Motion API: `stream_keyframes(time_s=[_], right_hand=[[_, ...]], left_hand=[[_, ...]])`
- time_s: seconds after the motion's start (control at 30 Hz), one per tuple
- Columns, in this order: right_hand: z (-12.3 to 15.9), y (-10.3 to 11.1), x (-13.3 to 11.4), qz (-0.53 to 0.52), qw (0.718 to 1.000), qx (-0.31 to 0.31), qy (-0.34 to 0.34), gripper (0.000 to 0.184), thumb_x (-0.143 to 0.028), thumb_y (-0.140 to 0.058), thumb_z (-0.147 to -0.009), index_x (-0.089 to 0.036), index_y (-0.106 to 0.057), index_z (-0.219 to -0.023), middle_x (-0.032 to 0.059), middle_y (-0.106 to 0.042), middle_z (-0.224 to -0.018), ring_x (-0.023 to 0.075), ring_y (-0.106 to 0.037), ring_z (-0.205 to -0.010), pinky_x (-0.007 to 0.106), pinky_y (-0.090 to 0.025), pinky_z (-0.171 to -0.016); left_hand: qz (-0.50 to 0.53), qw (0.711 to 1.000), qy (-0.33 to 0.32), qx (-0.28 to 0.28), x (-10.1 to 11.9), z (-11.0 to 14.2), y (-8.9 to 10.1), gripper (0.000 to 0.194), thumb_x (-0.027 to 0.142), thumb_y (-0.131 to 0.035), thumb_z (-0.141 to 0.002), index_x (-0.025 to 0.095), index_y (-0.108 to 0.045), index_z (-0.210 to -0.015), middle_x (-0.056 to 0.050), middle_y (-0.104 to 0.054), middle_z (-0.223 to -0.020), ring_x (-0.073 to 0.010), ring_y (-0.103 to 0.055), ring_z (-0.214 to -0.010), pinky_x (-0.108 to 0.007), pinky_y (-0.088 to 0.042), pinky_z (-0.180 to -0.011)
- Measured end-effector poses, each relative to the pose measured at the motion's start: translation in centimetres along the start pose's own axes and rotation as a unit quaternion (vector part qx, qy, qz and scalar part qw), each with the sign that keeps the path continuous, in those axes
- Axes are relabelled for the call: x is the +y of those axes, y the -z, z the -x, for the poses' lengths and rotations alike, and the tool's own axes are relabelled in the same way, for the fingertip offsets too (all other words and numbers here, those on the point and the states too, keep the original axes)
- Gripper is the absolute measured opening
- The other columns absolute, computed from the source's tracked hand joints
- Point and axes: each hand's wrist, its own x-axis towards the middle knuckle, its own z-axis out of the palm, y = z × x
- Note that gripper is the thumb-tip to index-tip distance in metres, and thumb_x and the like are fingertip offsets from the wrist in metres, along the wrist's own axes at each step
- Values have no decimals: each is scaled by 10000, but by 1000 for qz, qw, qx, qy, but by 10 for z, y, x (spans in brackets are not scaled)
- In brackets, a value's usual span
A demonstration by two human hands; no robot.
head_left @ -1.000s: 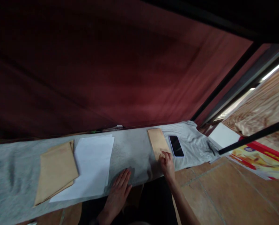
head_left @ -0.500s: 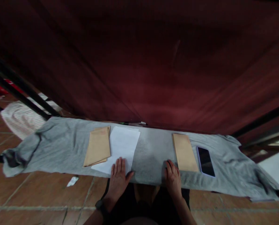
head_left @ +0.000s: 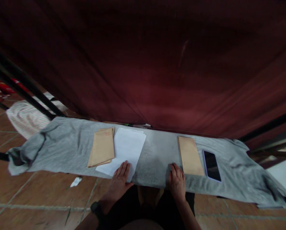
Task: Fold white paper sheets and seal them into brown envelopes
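Note:
My left hand (head_left: pixel 120 179) rests on the lower edge of a stack of white paper sheets (head_left: pixel 127 143), fingers stretched out and thumb to the side, holding nothing. Left of the sheets, and partly over them, lie several brown envelopes (head_left: pixel 101 148), slightly fanned. My right hand (head_left: pixel 177 181) lies on the grey cloth with its fingers a little bent and nothing visible in it. Just right of its fingertips is another pile of brown envelopes (head_left: pixel 191 156). Beyond that pile lies a dark-screened phone (head_left: pixel 212 165) in a pale purple case.
A grey cloth (head_left: pixel 154 153) covers the narrow bench in front of me. Behind it rises a dark red panel (head_left: pixel 145 80). Black metal bars (head_left: pixel 25 95) stand at the left. A white scrap (head_left: pixel 76 182) lies on the tiled floor, and striped fabric (head_left: pixel 27 118) hangs at far left.
My left hand has slid slightly and its thumb has come lower, closer to the sheets' bottom edge. My right hand stays put. The view has tilted a little.

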Motion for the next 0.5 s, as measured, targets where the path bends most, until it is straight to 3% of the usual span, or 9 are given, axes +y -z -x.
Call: stream_keyframes(time_s=[0.2, 0.33, 0.5], right_hand=[[-1, 2, -2, -9, 1000, -7, -12, 408, -295, -333, -1028, -211, -491, -1394, 132, -593, -1347, 270, -534, -1244, 465, -401, -1061], [-1, 1, -2, -11, 1000, -7, -15, 410, -292, -331, -1029, -210, -485, -1400, 129, -591, -1348, 265, -531, -1246, 463, -395, -1064], [0, 0, -2, -12, 1000, -7, -17, 412, -294, -327, -1030, -210, -486, -1401, 127, -581, -1358, 265, -517, -1262, 467, -395, -1065]], left_hand=[[11, 997, -57, 50, -15, -2, -6, 597, 455, -548, -908, 229, -472, -1455, -104, -457, -1537, -267, -479, -1377, -413, -473, -1056], [17, 993, -79, 82, -20, -8, -5, 460, 396, -488, -958, 261, -551, -1393, -48, -552, -1465, -209, -519, -1334, -365, -465, -1073], [23, 994, -63, 89, -7, -21, 10, 446, 298, -325, -1022, 201, -555, -1392, -63, -608, -1404, -187, -554, -1298, -366, -461, -1079]])
